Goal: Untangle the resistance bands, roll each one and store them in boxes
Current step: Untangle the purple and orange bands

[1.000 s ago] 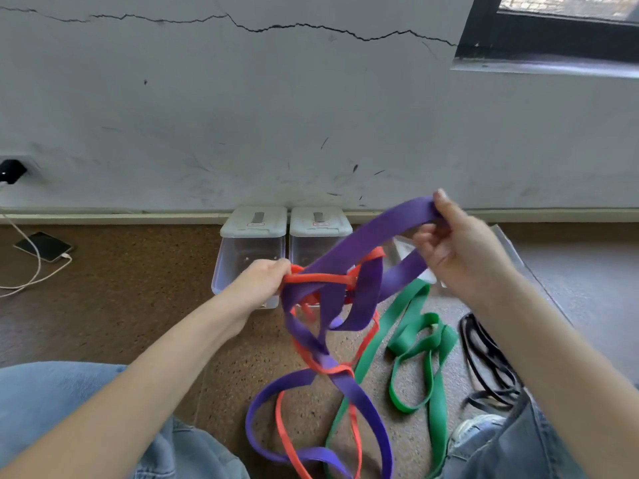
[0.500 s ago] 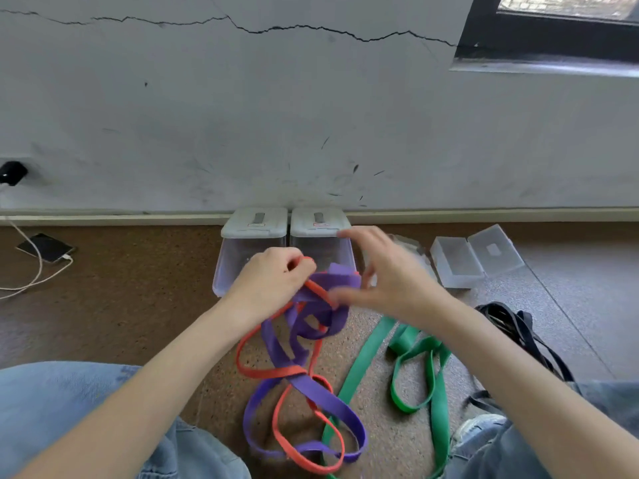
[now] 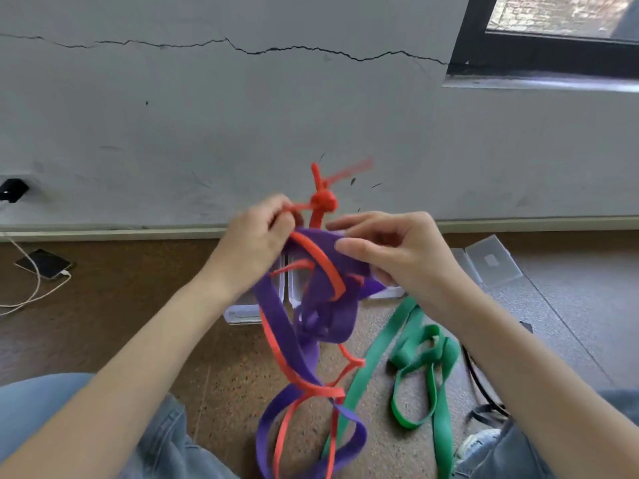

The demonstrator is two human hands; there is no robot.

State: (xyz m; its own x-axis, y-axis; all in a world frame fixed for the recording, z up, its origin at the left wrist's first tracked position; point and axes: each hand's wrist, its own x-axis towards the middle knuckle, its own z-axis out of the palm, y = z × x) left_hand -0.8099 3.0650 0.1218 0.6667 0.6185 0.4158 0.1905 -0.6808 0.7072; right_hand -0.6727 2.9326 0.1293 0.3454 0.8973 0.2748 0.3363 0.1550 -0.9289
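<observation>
Step in hand: untangling; the red band and purple band are twisted through each other and held up above the floor, nothing rolled or boxed yet.
Left hand: fingers curled, pinching a red strand just left of the red knot.
Right hand: just below and right of the knot, fingertips pinching the purple band, the other fingers loosely spread.
Knot: a tight red lump at the top of the tangle, loose ends blurred above it.
Green band: on the floor, below and right of the knot, apart from the tangle.
Boxes: clear, below the knot, mostly hidden by the tangle; an open one lies further right.
Next move, as I judge it: slacken the knot, then feed red out through the purple loops.
</observation>
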